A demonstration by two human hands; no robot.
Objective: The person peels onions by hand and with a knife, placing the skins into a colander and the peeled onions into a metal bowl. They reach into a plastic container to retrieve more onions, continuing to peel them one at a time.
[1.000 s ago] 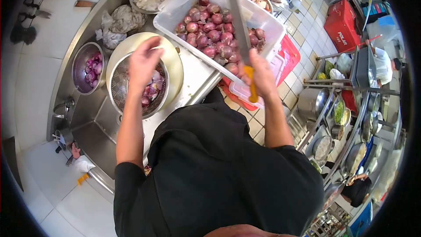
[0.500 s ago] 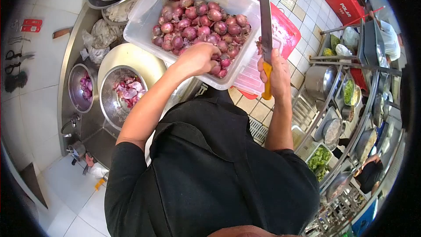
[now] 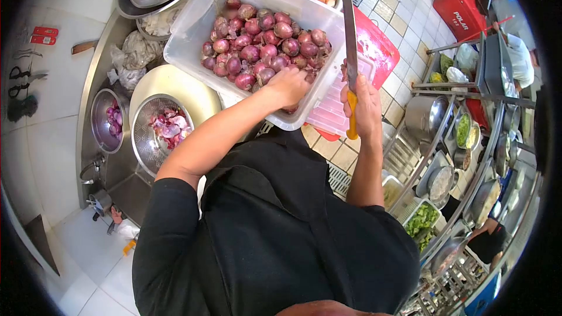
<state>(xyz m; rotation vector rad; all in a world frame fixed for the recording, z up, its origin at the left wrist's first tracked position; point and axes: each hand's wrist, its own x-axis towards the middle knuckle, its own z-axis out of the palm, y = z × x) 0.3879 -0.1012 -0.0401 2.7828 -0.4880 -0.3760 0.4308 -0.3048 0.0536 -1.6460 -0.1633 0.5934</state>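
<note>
My left hand reaches into a translucent plastic bin of red onions, at its near right corner. Its fingers curl down among the onions, with the fingertips hidden; I cannot tell what they hold. My right hand grips the yellow handle of a long knife, just right of the bin. The blade points away from me, and a bit of dark onion skin shows beside its base.
Left of the bin, a steel colander holds onion pieces and peelings. Beyond it, a metal bowl with peeled onions stands in the sink. A red crate lies behind the knife. Shelves with pans and greens line the right.
My left hand has moved right and lower into the bin's near corner, covering onions that showed there. My right hand and the knife have shifted slightly, the knife still in its grip.
</note>
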